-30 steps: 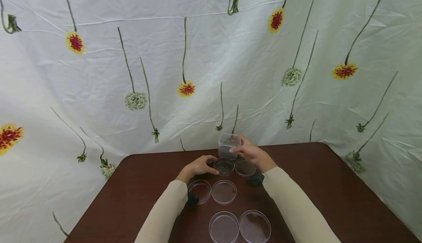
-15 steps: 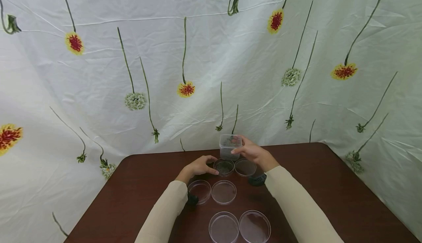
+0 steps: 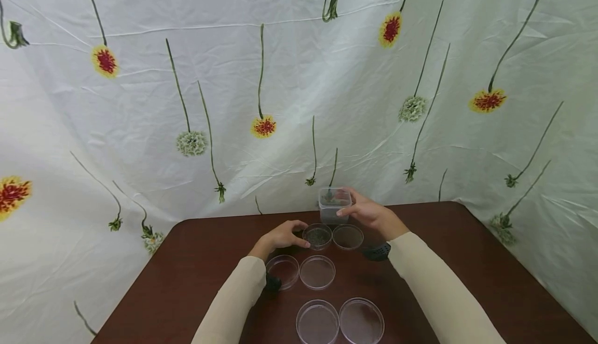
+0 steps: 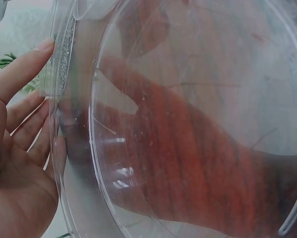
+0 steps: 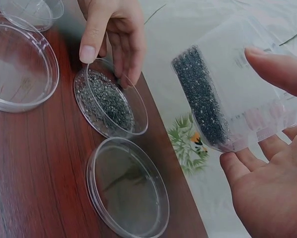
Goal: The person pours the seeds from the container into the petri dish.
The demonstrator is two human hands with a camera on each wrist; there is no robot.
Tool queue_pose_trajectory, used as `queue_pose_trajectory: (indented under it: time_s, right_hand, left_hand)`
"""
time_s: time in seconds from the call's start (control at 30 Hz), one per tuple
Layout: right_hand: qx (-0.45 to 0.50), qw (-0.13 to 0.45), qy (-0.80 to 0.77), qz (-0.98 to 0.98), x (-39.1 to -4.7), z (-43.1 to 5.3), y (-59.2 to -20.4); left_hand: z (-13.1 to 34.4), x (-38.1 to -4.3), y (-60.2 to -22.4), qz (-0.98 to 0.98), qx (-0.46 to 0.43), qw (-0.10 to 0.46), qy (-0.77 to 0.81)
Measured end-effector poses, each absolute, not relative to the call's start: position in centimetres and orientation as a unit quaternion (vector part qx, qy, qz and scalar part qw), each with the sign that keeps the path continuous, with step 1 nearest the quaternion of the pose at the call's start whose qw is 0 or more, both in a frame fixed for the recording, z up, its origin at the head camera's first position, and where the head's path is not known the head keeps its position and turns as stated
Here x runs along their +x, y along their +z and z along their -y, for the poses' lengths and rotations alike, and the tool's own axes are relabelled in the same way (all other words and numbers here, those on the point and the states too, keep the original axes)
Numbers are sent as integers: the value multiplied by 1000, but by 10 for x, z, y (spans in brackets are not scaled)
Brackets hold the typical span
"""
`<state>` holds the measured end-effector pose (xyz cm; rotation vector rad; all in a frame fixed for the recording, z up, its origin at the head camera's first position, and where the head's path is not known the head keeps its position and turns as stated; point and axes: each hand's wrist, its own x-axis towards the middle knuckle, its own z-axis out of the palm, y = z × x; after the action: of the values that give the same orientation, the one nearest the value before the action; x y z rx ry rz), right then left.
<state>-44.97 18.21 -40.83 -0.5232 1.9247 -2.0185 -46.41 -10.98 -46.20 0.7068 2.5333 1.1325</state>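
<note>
Now, left hand (image 3: 282, 234): fingers curve round the rim of one grain dish (image 3: 320, 247).
Right hand (image 3: 371, 216): fingers grip one clear box (image 3: 329, 214) of dark grains (image 5: 200, 96), beyond that dish, slightly right.
Other dishes (image 3: 317, 272): five, clear, on the surface (image 3: 210, 258).

I count six clear round dishes (image 3: 317, 323) on one tabletop (image 3: 201, 261): a middle dish (image 3: 317, 272) and, clocked around it in my head view, one at nine, one at twelve, one between one and two, one between four and five, and one at six o'clock. I also make out one clear box (image 3: 335, 213) between twelve and one, two lots of dark grains (image 5: 109, 101), one left grip (image 3: 280, 234), one right grip (image 3: 371, 215), two pale sleeves (image 3: 233, 297) and one flowered cloth (image 3: 299, 74).
</note>
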Motion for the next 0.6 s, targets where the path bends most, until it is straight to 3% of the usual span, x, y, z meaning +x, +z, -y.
queue_pose_trajectory:
  time_s: [0.6]
  right_hand:
    - [-214, 139, -695, -672, -434, -210, -396]
  left_hand:
    - [111, -462, -462, -877, 245, 137, 391]
